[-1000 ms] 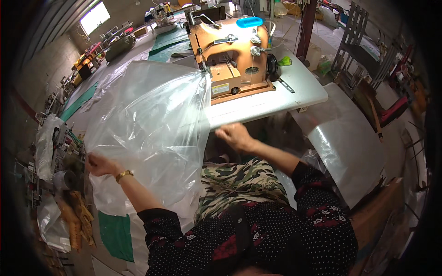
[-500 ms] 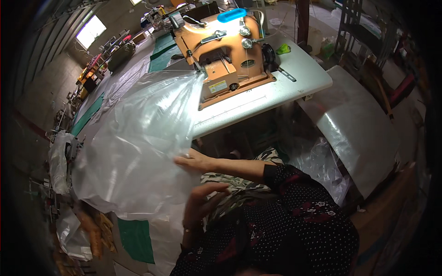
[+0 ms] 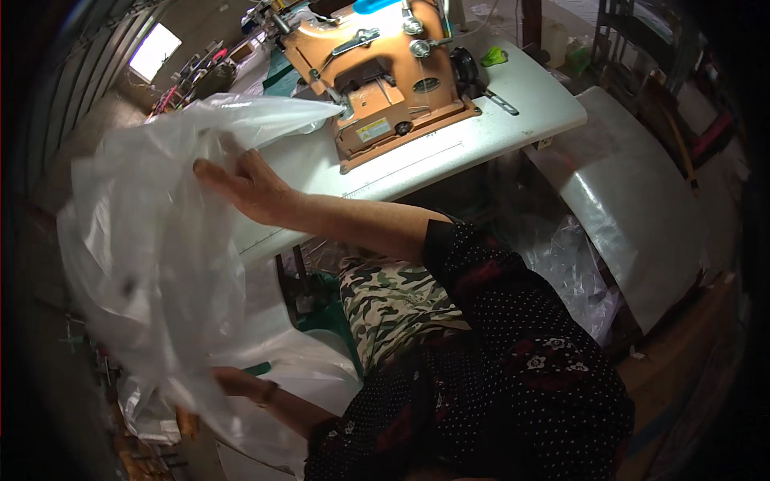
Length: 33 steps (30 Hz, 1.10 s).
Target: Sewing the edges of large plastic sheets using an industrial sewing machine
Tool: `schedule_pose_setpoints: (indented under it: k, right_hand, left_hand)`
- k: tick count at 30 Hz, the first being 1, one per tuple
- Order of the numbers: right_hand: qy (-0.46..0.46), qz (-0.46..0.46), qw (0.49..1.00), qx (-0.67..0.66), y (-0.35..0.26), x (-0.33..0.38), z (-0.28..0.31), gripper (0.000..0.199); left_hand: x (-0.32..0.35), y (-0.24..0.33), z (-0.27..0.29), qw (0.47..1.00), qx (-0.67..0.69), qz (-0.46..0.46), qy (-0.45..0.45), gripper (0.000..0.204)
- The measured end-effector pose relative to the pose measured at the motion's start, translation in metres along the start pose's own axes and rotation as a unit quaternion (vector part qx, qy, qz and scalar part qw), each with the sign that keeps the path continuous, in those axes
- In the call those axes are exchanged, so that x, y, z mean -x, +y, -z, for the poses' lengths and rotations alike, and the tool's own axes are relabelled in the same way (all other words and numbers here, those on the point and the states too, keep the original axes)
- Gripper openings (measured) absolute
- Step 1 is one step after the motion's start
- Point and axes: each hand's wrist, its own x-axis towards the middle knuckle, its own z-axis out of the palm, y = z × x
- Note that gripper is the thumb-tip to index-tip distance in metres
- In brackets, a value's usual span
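A large translucent plastic sheet (image 3: 152, 240) hangs bunched at my left. Its narrow gathered end runs to the needle area of an orange-brown sewing machine (image 3: 425, 80) on a white table (image 3: 417, 164). My right hand (image 3: 255, 188) reaches across to the left and has the upper part of the sheet between thumb and fingers. Lower down, my left hand (image 3: 231, 381) is at the sheet's lower part, its fingers hidden by plastic and smeared by motion.
Another pale sheet (image 3: 634, 208) lies at the right, beside crumpled clear plastic (image 3: 573, 280). On the table's far right is a bright green scrap (image 3: 494, 55). More white sheeting (image 3: 305, 357) spreads below my left arm. A cluttered bench stands at the far left.
Both hands have moved left, the right one up and the left one down. The sheet, spread out before, is now lifted and bunched. The view has shifted slightly.
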Motion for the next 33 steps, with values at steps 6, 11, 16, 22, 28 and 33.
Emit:
schedule_pose_setpoints:
  k: [6,11,16,22,28,33]
  right_hand:
    - [-0.209,0.331,0.834,0.389,0.034,0.000,0.025,0.083]
    - [-0.068,0.436,0.631,0.638,0.046,-0.010,0.031,0.084]
    - [-0.029,0.471,0.672,0.571,0.041,-0.023,0.023,0.067]
    - [-0.200,0.377,0.728,0.536,0.047,-0.010,0.025,0.056]
    - [-0.126,0.245,0.899,0.341,0.054,0.011,0.033,0.048]
    - [-0.038,0.401,0.833,0.378,0.028,-0.013,0.014,0.078]
  left_hand:
    - [-0.132,0.010,0.017,0.984,-0.067,-0.126,0.103,0.052]
    - [-0.227,0.022,0.016,0.964,-0.113,-0.203,0.129,0.050]
    - [-0.307,0.040,0.006,0.946,-0.146,-0.254,0.136,0.048]
    - [-0.375,0.047,-0.001,0.935,-0.181,-0.275,0.130,0.045]
    - [-0.427,0.042,0.001,0.932,-0.221,-0.266,0.108,0.043]
    - [-0.451,0.033,0.002,0.932,-0.250,-0.246,0.093,0.041]
